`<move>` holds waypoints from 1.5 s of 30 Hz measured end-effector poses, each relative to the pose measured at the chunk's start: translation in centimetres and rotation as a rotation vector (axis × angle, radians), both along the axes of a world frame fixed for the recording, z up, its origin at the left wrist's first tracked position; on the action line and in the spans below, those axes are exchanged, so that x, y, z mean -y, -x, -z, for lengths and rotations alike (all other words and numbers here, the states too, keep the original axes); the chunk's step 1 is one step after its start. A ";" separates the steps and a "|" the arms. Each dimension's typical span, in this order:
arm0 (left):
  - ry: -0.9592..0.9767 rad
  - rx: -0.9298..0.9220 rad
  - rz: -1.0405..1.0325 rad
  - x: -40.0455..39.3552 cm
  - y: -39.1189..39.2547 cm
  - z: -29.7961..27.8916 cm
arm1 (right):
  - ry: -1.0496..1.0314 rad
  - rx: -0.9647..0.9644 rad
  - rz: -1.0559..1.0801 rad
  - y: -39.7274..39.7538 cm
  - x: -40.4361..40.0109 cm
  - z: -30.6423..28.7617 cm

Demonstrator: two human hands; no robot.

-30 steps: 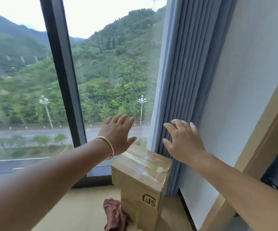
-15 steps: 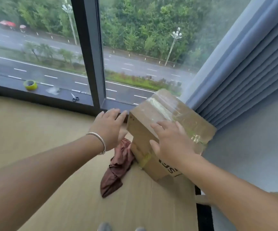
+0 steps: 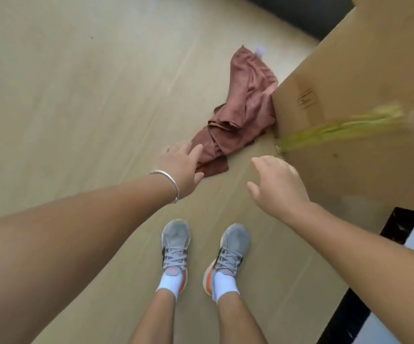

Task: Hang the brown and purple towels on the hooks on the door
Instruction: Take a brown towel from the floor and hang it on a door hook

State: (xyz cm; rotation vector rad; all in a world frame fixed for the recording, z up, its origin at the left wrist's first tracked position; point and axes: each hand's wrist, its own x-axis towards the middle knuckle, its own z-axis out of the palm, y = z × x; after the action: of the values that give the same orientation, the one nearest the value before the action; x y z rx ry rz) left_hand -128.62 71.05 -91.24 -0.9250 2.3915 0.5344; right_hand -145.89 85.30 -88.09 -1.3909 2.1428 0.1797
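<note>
brown towel [image 3: 244, 105] is lying crumpled on the pale wooden floor [image 3: 76, 83], its right edge pressing against the lower corner of the cardboard box [image 3: 349, 100]. a small bit of pale purple [image 3: 260, 50] is peeking out at its far end, too blurred for you to be sure what it is. your left hand [image 3: 182, 167], the one wearing a silver bangle [image 3: 167, 181] at the wrist, is reaching down over the near end of the towel with fingers straight and spread, holding nothing; whether the fingertips are touching the cloth you cannot tell. your right hand [image 3: 279, 184] is hovering just beside the box's near face, fingers loose and slightly curled, gripping nothing, apart from the towel. yellowish tape [image 3: 337, 131] is running across the box's side. your grey shoes [image 3: 176, 247] with white socks are standing on the floor below both hands, toes pointing toward the towel. a black strip and a white surface are showing at the lower right
</note>
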 end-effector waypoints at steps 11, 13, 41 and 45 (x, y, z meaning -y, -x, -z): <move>-0.077 0.118 0.137 -2.3 -2.7 22.1 | -0.042 0.063 -0.035 -2.8 0.3 24.6; -0.089 0.124 0.162 -2.2 -2.3 24.5 | -0.020 0.075 -0.057 -3.0 1.1 27.5; 0.300 0.020 -0.112 13.9 -7.1 -4.9 | 0.442 -0.014 -0.379 -3.3 19.5 -4.1; 0.414 0.004 -0.192 18.2 -11.4 -13.3 | 0.533 -0.018 -0.454 -7.2 24.8 -11.2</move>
State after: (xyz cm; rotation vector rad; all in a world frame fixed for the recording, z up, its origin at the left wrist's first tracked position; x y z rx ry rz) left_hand -117.20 52.87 -77.91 -1.3385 2.4695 0.0992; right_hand -138.70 60.46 -76.93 -2.1769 1.9316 -0.2285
